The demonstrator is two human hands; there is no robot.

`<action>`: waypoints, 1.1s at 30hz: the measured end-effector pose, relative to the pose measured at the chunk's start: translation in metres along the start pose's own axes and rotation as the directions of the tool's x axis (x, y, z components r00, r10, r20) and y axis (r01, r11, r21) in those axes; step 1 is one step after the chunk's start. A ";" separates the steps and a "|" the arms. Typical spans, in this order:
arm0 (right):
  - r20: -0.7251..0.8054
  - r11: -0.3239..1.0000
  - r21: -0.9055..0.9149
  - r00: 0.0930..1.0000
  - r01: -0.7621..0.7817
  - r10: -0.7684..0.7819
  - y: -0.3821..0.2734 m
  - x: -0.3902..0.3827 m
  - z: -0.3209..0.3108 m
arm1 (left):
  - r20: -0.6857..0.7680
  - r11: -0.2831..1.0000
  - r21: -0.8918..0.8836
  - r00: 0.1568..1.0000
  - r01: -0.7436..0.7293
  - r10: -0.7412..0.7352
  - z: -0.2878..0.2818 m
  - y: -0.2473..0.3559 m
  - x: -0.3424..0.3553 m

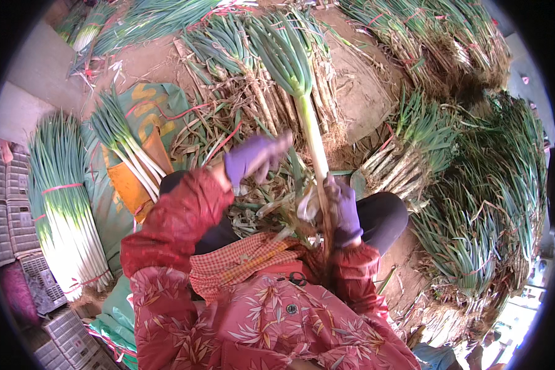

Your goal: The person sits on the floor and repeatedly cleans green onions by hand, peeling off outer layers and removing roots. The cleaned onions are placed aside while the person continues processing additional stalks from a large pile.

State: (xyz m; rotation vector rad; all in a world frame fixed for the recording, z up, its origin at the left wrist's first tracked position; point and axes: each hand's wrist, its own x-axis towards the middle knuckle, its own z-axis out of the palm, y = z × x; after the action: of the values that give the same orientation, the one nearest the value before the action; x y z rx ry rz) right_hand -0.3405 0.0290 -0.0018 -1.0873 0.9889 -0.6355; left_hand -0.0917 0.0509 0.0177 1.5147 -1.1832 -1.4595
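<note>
An upright green onion [312, 132], green leaves at the top and a pale stem with brown outer layers lower down, is held in my right hand [342, 206], gloved in purple. My left hand [260, 154], also in a purple glove and slightly blurred, is raised to the left of the stem, holding nothing, its fingers apart. Loose peeled leaves and scraps [268, 203] lie in my lap and beyond it, over a checked cloth [228, 271].
Untrimmed onion bundles lie ahead [259, 92] and to the right [475, 203]. At left, a tied cleaned bundle [68, 228] and several loose onions [129, 148] lie on green sheeting [108, 237] with an orange patch. Plastic crates [18, 228] are stacked at the far left.
</note>
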 end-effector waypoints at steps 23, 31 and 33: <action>0.106 0.656 -0.677 0.926 0.334 -0.361 -0.067 0.122 0.118 | -0.580 0.652 -0.524 0.790 -0.549 0.199 -0.067 -0.007 0.051; 0.064 0.780 -0.539 0.939 0.318 -0.339 -0.057 0.131 0.108 | -0.522 0.794 -0.499 0.852 -0.346 0.044 -0.061 0.008 0.033; 0.055 0.795 -0.535 0.951 0.286 -0.305 -0.059 0.123 0.106 | -0.486 0.783 -0.536 0.874 -0.315 0.019 -0.063 0.006 0.033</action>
State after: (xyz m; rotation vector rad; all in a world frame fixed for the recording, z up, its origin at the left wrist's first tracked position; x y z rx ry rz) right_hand -0.1888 -0.0485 0.0251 -1.7647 1.0661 -0.6433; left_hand -0.0324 0.0114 0.0189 1.1593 -0.4741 -1.1094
